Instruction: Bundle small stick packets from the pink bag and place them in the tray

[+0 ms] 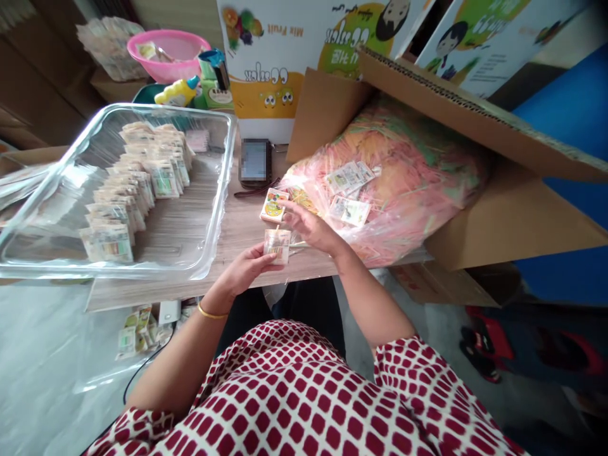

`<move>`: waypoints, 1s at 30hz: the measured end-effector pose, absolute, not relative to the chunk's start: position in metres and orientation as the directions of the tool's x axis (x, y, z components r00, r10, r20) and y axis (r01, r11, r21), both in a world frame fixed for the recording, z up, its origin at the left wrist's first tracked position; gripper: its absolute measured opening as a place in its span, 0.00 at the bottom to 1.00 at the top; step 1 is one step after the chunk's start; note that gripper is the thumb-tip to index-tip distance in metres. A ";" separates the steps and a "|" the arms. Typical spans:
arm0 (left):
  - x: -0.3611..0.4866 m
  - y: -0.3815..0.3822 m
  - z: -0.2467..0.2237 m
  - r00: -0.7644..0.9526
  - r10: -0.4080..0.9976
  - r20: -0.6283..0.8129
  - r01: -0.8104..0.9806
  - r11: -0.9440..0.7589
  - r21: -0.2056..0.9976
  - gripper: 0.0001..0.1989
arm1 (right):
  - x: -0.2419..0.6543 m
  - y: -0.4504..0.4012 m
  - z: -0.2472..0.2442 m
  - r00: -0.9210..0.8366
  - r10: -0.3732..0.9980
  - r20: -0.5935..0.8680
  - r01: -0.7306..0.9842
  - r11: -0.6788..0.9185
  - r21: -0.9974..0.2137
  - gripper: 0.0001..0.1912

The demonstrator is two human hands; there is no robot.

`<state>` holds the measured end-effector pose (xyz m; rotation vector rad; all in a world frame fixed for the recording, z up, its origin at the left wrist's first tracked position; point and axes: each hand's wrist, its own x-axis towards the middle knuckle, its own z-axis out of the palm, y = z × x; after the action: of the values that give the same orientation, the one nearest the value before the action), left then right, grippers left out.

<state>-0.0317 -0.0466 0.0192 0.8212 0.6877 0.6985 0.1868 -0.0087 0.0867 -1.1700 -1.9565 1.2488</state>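
Note:
My left hand (250,267) pinches a small clear packet (277,246) with thin sticks inside, just over the table's front edge. Above and right of it, my right hand (311,228) is spread, its fingertips beside a small stack of printed cards (273,205). Whether it touches the cards cannot be made out. Right of my hands, a large clear bag (403,183) full of pink, orange and green sticks lies in an opened carton, with several printed packets (350,211) on it. On the left, a clear plastic tray (216,190) holds rows of filled packets (164,177).
A phone (255,161) lies behind the cards. Behind the tray stand a pink basin (166,47) and a yellow bottle (177,93). The carton's cardboard flap (522,215) juts out at the right. More packets (137,329) lie below the table at the left.

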 end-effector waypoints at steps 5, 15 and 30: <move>-0.033 -0.045 0.017 0.579 0.773 -0.259 -0.258 0.476 0.841 0.17 | 0.185 -0.004 0.087 -0.571 0.817 -0.082 0.408 0.196 -0.892 0.30; -0.037 -0.041 0.023 0.555 0.762 -0.334 -0.260 0.541 0.800 0.18 | 0.173 0.002 0.067 -0.464 0.884 -0.050 0.380 0.148 -0.913 0.15; -0.056 -0.080 -0.010 0.188 0.919 0.347 0.647 -0.381 0.660 0.20 | 0.080 0.055 0.019 -0.338 0.906 -0.256 0.691 0.054 -0.721 0.11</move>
<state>-0.0561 -0.0799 -0.0099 2.1044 1.4746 1.0222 0.0797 0.0545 0.0190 -1.6217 -2.0684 1.1588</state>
